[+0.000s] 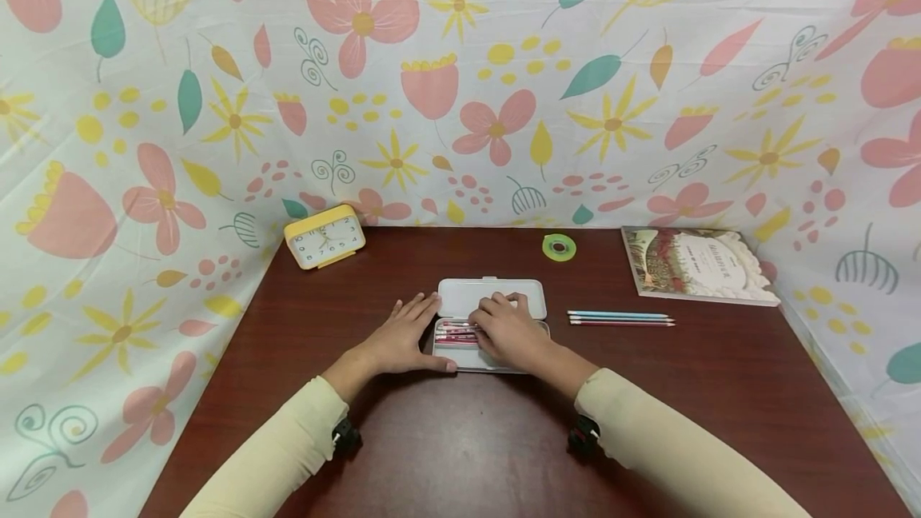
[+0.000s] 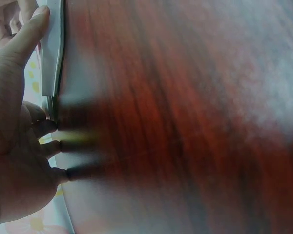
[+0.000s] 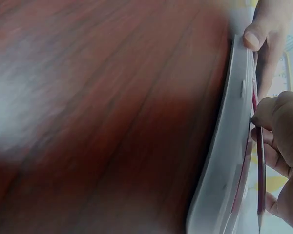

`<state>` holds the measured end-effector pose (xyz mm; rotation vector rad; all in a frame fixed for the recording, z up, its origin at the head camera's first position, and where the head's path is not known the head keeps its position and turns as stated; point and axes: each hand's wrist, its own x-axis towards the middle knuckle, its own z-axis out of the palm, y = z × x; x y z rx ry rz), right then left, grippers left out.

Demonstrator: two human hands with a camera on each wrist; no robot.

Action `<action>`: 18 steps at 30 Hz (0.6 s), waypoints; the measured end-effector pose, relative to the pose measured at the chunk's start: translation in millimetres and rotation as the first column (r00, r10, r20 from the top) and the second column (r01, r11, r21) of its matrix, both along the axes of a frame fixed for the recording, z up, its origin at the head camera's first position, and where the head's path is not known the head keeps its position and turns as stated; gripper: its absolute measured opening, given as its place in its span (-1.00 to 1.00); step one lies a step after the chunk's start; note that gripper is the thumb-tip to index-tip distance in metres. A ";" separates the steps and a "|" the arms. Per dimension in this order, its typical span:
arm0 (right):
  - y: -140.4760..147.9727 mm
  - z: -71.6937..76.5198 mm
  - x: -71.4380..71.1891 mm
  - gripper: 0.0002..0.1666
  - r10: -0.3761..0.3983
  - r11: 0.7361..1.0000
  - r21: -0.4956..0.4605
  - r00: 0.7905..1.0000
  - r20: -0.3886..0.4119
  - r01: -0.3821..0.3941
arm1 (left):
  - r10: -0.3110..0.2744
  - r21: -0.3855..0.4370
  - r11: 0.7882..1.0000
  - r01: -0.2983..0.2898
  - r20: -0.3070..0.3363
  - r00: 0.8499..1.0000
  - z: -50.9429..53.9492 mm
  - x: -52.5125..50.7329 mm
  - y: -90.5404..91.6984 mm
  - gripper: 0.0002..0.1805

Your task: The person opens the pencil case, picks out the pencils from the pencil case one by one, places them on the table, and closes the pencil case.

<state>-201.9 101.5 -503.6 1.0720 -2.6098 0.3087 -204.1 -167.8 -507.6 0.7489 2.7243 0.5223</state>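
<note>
A white pencil case [image 1: 492, 298] lies with its lid folded back on the table, and several red-and-white pencils [image 1: 455, 333] lie in its left part. The left hand [image 1: 398, 340] rests at the case's left end, fingers spread, thumb on the near rim; in the left wrist view the thumb [image 2: 33, 34] touches the case's edge [image 2: 52, 53]. Over the case's right part is the right hand [image 1: 512, 334], fingers curled. The right wrist view shows that hand [image 3: 283, 141] pinching a dark red pencil [image 3: 261, 170] above the case's side [image 3: 219, 146].
Several pencils [image 1: 620, 317] lie side by side right of the case. Behind stand a yellow clock [image 1: 325, 237] at the left and a green tape roll [image 1: 559, 247]. A book [image 1: 698, 265] lies at the back right. A floral cloth [image 1: 460, 86] hangs around the table [image 1: 460, 438].
</note>
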 end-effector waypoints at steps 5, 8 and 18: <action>-7.6 5.3 -1.3 -0.95 -0.038 0.998 0.054 0.999 0.023 0.037 | -0.002 0.005 1.000 0.002 -0.001 1.000 0.1 -0.1 -0.2 0.42; -9.6 6.6 -1.7 -0.93 -0.048 0.996 0.071 0.998 0.039 0.045 | -0.002 0.007 1.000 0.002 -0.003 1.000 0.0 -0.2 -0.2 0.41; -11.9 7.6 -2.4 -0.95 -0.059 0.994 0.100 0.996 0.066 0.052 | -0.002 0.005 1.000 0.002 -0.005 1.000 -1.9 -0.9 -0.4 0.41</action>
